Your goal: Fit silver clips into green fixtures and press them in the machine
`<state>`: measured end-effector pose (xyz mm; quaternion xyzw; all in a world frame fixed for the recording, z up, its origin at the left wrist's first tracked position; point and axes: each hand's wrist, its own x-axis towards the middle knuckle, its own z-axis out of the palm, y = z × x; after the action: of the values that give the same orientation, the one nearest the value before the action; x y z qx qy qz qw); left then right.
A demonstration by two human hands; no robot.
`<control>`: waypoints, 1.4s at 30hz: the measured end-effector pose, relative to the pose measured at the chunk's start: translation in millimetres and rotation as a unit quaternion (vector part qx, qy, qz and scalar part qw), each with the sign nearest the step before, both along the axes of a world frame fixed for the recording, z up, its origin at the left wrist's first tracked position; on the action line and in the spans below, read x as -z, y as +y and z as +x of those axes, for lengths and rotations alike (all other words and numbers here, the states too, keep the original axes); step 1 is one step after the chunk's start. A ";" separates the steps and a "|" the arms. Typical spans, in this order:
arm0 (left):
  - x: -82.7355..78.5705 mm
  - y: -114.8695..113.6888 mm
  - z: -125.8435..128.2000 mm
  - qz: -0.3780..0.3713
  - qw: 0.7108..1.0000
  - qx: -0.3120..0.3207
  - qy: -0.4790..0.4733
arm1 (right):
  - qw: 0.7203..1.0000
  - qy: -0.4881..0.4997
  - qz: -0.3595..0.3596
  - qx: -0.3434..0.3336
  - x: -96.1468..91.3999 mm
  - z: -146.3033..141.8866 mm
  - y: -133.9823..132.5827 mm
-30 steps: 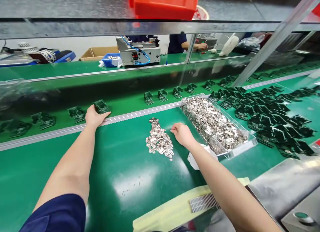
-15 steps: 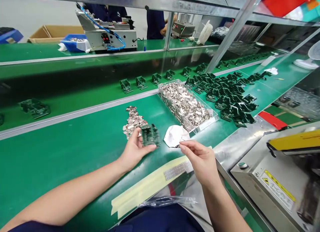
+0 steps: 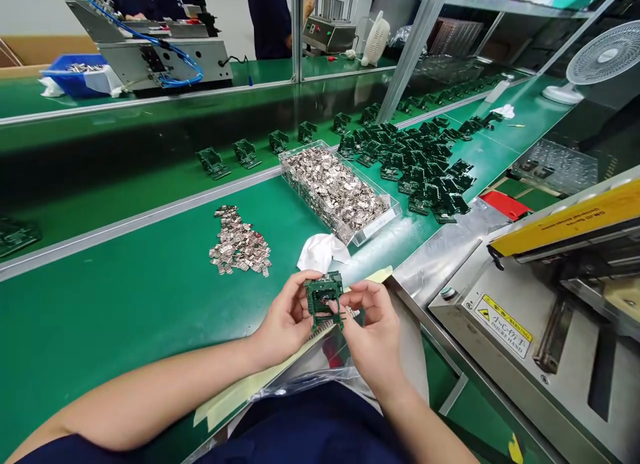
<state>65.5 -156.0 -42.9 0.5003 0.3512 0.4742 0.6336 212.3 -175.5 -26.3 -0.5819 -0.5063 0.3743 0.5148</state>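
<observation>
My left hand [image 3: 285, 312] holds a green circuit board assembly [image 3: 324, 301] up above the belt, close to my body. My right hand [image 3: 373, 331] pinches the board's right side, though any small part between those fingers is too small to tell. Beyond my hands lies a loose pile of small metal clips [image 3: 239, 245] on the green belt [image 3: 125, 317]. A white cloth [image 3: 320, 252] rests just past my fingers, by a clear acrylic tray [image 3: 316, 203] heaped with similar clips.
Rows and a dense cluster of green boards [image 3: 425, 167] stand on the raised conveyor [image 3: 150, 177]. A yellow-topped machine [image 3: 530, 304] with a warning label sits at my right. A strip of pale yellow tape [image 3: 240, 391] lies under my hands. Co-workers [image 3: 267, 24] stand beyond the far bench.
The board has moved from the conveyor into both my hands, now raised nearer my body. My right hand has joined it, and the view has swung to the right.
</observation>
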 end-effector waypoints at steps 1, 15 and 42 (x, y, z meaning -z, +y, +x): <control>1.3 -0.6 -0.3 0.004 1.000 0.001 -0.002 | 1.000 -0.006 0.002 0.001 1.8 -0.3 -0.6; 8.3 -3.4 -2.9 0.084 0.994 -0.059 0.045 | 1.000 -0.016 0.020 0.010 16.2 -6.4 -6.9; 1.4 -36.3 41.7 0.053 0.994 -0.054 0.075 | 0.951 0.308 -0.028 0.021 18.0 21.7 -33.0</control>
<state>107.2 -192.3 -44.4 0.5474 0.3983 0.4870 0.5518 234.0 -208.5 -44.3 -0.4630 -0.3005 0.5381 0.6370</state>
